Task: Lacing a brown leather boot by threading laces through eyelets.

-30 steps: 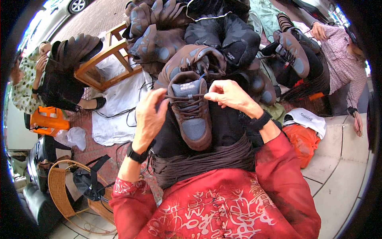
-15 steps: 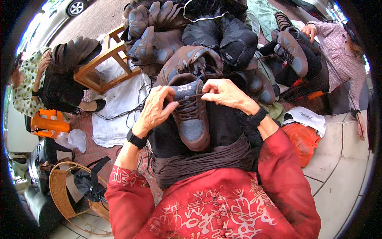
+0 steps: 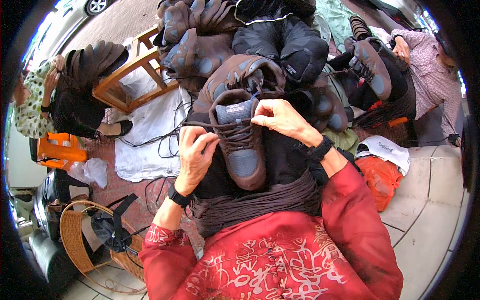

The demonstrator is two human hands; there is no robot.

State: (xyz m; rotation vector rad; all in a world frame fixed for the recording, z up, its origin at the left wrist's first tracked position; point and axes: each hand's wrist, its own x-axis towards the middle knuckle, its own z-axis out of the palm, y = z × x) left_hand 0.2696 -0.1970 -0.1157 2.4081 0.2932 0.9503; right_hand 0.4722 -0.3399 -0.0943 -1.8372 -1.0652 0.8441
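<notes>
A brown hiking shoe [image 3: 245, 161] with grey-blue panels rests on my dark-clothed lap, its toe toward me. Brown laces [image 3: 236, 134] cross its front below the grey tongue [image 3: 234, 111]. At the shoe's left side, my left hand [image 3: 194, 152] is closed in a pinch on the shoelace, a strand of which stretches out over the fingers. Thumb and forefinger of my right hand [image 3: 286, 120] pinch the lace at the upper right eyelets; the fingertips hide that end. Just beyond stands another brown shoe [image 3: 235, 75]. A thick bundle of brown laces [image 3: 255, 202] lies across my lap.
More shoes [image 3: 192, 52] are heaped ahead, beside dark shoes [image 3: 302, 55]. A wooden stool frame [image 3: 132, 102] lies left, near a co-worker with several shoe pieces. Another co-worker sits right with a shoe [image 3: 372, 70]. A red bag [image 3: 377, 180] and wicker chair [image 3: 75, 240] flank me.
My left hand has moved from the shoe's tongue down and left, and a lace strand now stretches out on that side. My right hand stays near the upper right eyelets.
</notes>
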